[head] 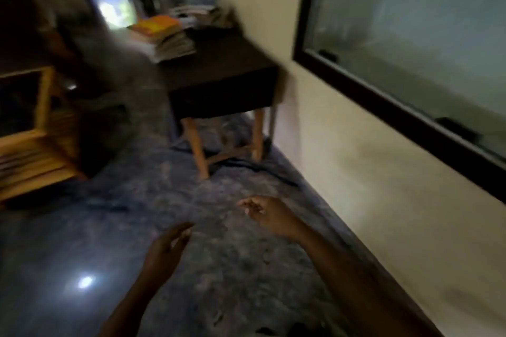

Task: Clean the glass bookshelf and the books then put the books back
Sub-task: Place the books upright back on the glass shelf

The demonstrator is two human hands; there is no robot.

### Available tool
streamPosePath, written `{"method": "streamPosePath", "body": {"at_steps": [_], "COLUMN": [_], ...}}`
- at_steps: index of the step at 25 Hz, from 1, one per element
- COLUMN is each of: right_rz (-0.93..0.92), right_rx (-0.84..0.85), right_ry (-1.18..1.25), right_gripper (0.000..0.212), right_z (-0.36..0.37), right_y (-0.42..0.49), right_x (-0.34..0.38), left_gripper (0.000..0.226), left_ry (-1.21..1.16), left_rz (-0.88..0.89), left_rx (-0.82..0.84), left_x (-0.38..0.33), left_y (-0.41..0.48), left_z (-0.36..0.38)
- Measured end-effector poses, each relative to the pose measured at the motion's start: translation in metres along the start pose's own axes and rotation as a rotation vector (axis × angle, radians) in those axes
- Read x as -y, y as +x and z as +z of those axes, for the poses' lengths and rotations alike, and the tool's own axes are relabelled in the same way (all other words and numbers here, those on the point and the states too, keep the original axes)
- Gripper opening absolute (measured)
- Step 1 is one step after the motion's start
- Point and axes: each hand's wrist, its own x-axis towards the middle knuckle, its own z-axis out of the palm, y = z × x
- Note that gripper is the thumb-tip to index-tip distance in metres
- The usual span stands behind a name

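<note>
Left grip (pixel 164 252) and right grip (pixel 269 213) out over the floor (pixel 219 295) — nothing held.
Fingers on both are apart and loosely bent. The books (pixel 161 38) lie stacked on the dark bench (pixel 224 68), well ahead of both grips and apart from them — an orange one on top, all blurred. The glass bookshelf (pixel 410 22) sits in the wall above the right grip.

Both bare arms reach forward, low. Left hand (pixel 167 249) hangs loose, fingers nearly straight, holding nothing. Right hand (pixel 269 215) is lightly curled, also empty.
</note>
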Motion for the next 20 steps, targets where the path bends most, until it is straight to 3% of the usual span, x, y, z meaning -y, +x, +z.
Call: {"method": "streamPosePath", "body": {"at_steps": [6,8,12,17,20], "right_rz": [0.0,0.077,0.292,0.487,0.503], "right_rx": [0.608,0.61,0.449,0.657,0.723], "right_ry": [-0.162,-0.156,-0.287,-0.603,-0.531], "right_gripper": [0.031,0.032,0.029,0.04,0.039], "right_z": [0.173,0.193,0.19,0.183,0.209], "right_y": [0.078,0.1,0.178,0.314,0.417], "right_x": [0.02,0.001,-0.036,-0.023,0.04], "left_gripper": [0.021,0.025,0.027,0.03,0.029], "left_ry": [-0.024,-0.048,-0.143,-0.19,-0.258], "left_rz": [-0.511,-0.603,-0.587,-0.585,-0.701], "left_rx": [-0.133,-0.137,-0.111,-0.078,-0.211], "left_x": [0.16,0.187,0.205,0.241,0.269], "left_y": [-0.072,-0.066,0.027,0.167,0.192], "left_z": [-0.073,-0.079,-0.117,-0.224,-0.277]}}
